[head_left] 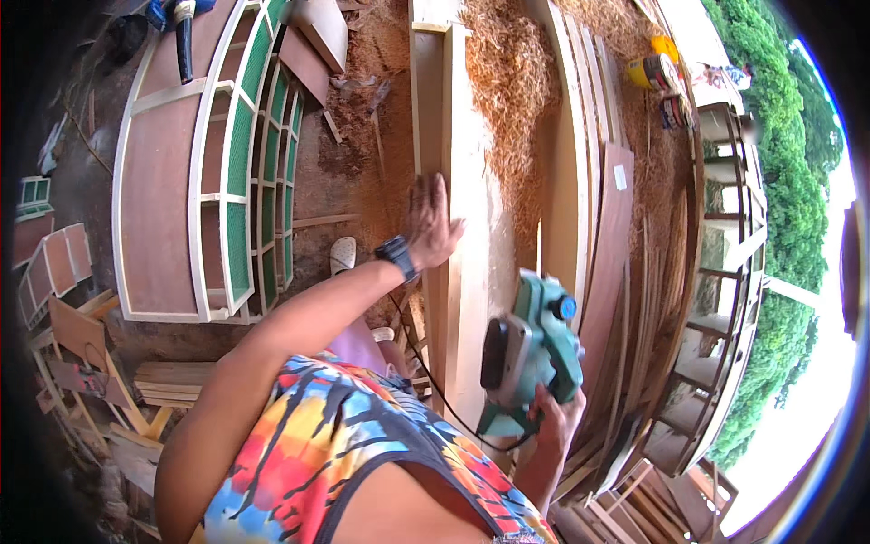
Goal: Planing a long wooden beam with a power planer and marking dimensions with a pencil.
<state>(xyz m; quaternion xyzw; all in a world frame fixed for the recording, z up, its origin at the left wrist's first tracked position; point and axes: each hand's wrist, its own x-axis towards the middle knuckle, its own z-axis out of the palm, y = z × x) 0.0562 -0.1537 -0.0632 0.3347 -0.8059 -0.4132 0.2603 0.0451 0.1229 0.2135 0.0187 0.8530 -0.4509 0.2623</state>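
Note:
My left hand lies on a long pale wooden beam, its fingers stretched out toward the far end. A dark watch is on that wrist. In my right hand is a green electric planer, gripped by its rear handle. The planer is tilted on its side to the right of the beam, and its metal sole faces the beam. Its black cord trails across the beam to the left. My right fingers are partly hidden by the handle.
Curly wood shavings heap beyond and right of the beam. More boards lie lengthwise at the right. Wooden frames with green mesh stand at the left. Yellow containers sit at the far right, and a plank stack lies lower left.

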